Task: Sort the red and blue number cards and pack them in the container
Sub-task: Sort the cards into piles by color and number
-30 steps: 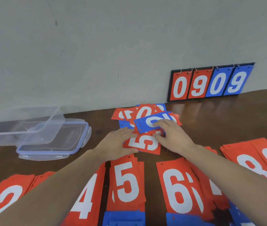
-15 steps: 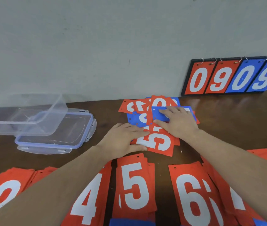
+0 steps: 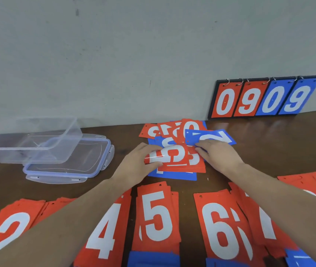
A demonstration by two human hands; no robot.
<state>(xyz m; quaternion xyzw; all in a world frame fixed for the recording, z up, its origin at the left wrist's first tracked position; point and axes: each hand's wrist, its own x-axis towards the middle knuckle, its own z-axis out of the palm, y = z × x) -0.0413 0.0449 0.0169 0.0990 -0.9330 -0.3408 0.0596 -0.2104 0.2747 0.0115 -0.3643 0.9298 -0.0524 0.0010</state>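
Your left hand (image 3: 140, 162) pinches the left end of a red 5 card (image 3: 174, 158), thumb curled under its near edge. The card lies with its long axis left to right, digit turned sideways, on top of a blue card (image 3: 172, 175) at the near edge of the mixed pile (image 3: 172, 132). Your right hand (image 3: 218, 157) lies flat, fingers straight, pressing the card's right end and touching a blue 2 card (image 3: 211, 137), which also runs sideways and slightly tilted.

Sorted red stacks run along the near edge, long axes pointing away from you: 2 (image 3: 10, 228), 4 (image 3: 105, 232), 5 (image 3: 157, 216), 6 (image 3: 220, 230).

The clear container (image 3: 28, 143) sits far left, tipped onto its lid (image 3: 70, 166). Bare brown table (image 3: 269, 151) shows right of the pile, and a narrower strip between pile and lid. A flip scoreboard (image 3: 263, 97) leans on the wall.
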